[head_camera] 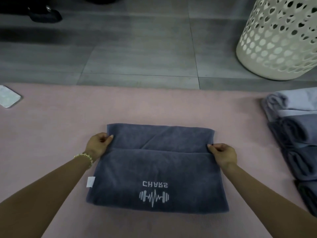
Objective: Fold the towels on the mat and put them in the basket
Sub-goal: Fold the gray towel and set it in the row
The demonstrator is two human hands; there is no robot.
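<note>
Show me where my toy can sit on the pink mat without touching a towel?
Bare mat lies left of the grey towel, up to the white cloth, and beyond the towel's far edge toward the floor tiles. The right side is crowded with folded towels.

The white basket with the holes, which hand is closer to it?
Right. The right hand pinches the right edge of the towel, on the same side as the basket. The left hand pinches the towel's left edge, farther from the basket.
</note>
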